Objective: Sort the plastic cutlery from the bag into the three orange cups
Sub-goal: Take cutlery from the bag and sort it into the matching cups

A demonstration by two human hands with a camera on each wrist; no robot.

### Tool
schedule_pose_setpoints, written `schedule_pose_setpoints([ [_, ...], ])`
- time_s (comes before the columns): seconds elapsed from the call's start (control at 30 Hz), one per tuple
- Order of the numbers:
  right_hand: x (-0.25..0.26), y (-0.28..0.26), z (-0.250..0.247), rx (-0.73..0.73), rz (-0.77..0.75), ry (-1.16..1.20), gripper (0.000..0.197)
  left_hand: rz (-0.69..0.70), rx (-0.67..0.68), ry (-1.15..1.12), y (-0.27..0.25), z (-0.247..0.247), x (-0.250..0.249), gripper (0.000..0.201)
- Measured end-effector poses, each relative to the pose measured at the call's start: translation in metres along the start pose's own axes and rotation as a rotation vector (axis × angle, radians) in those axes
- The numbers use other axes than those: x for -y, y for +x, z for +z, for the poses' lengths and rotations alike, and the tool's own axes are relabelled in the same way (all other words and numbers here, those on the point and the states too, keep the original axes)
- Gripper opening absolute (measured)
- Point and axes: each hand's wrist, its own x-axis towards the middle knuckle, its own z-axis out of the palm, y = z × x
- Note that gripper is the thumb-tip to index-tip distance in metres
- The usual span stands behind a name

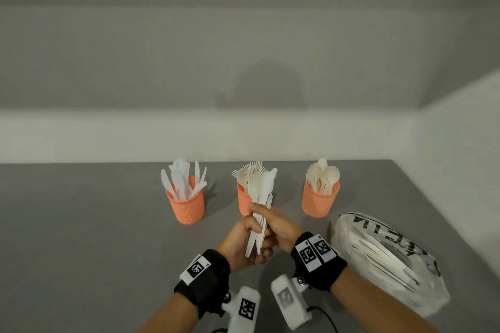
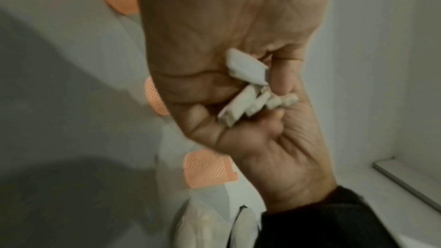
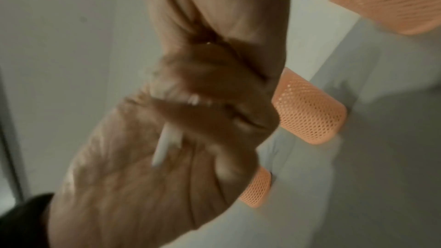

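Three orange cups stand in a row on the grey table: the left cup (image 1: 186, 207) holds white knives, the middle cup (image 1: 244, 201) holds forks, the right cup (image 1: 319, 201) holds spoons. In front of the middle cup both hands hold a bundle of white cutlery (image 1: 261, 205) upright. My left hand (image 1: 240, 240) grips the handles from below; their ends (image 2: 248, 90) show in its palm. My right hand (image 1: 277, 224) is curled round the same bundle, with a white handle (image 3: 164, 146) against its palm. The plastic bag (image 1: 387, 259) with more cutlery lies at the right.
A white wall runs behind the cups, and a second wall closes the right side just past the bag. Grey table (image 1: 81, 238) stretches bare to the left of the hands.
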Motion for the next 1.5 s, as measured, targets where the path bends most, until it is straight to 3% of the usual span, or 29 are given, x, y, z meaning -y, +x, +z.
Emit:
schedule_pose_setpoints([
  [0.07, -0.004, 0.008, 0.0, -0.14, -0.063, 0.022, 0.019, -0.025, -0.05, 0.098, -0.002, -0.002, -0.001, 0.024],
  [0.13, -0.006, 0.015, -0.005, -0.26, -0.162, 0.054, 0.016, -0.019, -0.149, 0.363, -0.006, -0.006, -0.006, 0.03],
  [0.23, -0.011, 0.016, -0.014, -0.297, -0.231, -0.113, 0.024, 0.22, -0.411, 0.653, -0.004, -0.015, -0.019, 0.021],
  [0.33, -0.018, 0.013, -0.009, -0.24, -0.239, -0.232, 0.014, 0.433, -0.54, 0.503, -0.001, -0.021, -0.035, 0.017],
  [0.43, -0.025, 0.015, 0.002, -0.192, -0.216, -0.29, 0.005, 0.443, -0.575, 0.438, 0.003, -0.02, -0.042, 0.022],
  [0.57, -0.025, 0.013, 0.014, -0.105, -0.19, -0.308, 0.029, 0.448, -0.681, 0.421, 0.01, -0.024, -0.039, 0.019],
  [0.67, -0.021, 0.008, 0.017, -0.025, -0.19, -0.29, 0.034, 0.439, -0.748, 0.457, 0.012, -0.031, -0.039, 0.017],
  [0.8, -0.018, 0.008, 0.017, 0.05, -0.161, -0.216, 0.024, 0.427, -0.709, 0.506, 0.006, -0.041, -0.043, 0.015],
  [0.9, -0.017, 0.009, 0.017, 0.023, -0.114, -0.191, 0.016, 0.483, -0.71, 0.401, -0.006, -0.05, -0.054, 0.024],
  [0.97, -0.017, 0.011, 0.015, -0.007, -0.073, -0.168, 0.02, 0.582, -0.788, 0.332, -0.015, -0.06, -0.069, 0.025],
  [1.07, -0.019, 0.013, 0.011, -0.038, -0.03, -0.109, 0.019, 0.805, -0.974, 0.344, -0.031, -0.082, -0.1, 0.01],
  [1.2, -0.018, 0.012, 0.006, -0.054, -0.006, -0.065, 0.02, 1.039, -1.13, 0.638, -0.043, -0.112, -0.125, 0.041],
  [1.33, -0.011, 0.003, 0.001, -0.049, 0.028, -0.049, 0.025, 0.943, -1.141, 1.013, -0.029, -0.14, -0.114, 0.036],
  [1.5, -0.008, -0.003, -0.006, -0.098, -0.018, -0.133, 0.033, 0.684, -1.084, 1.111, -0.005, -0.163, -0.079, 0.035],
])
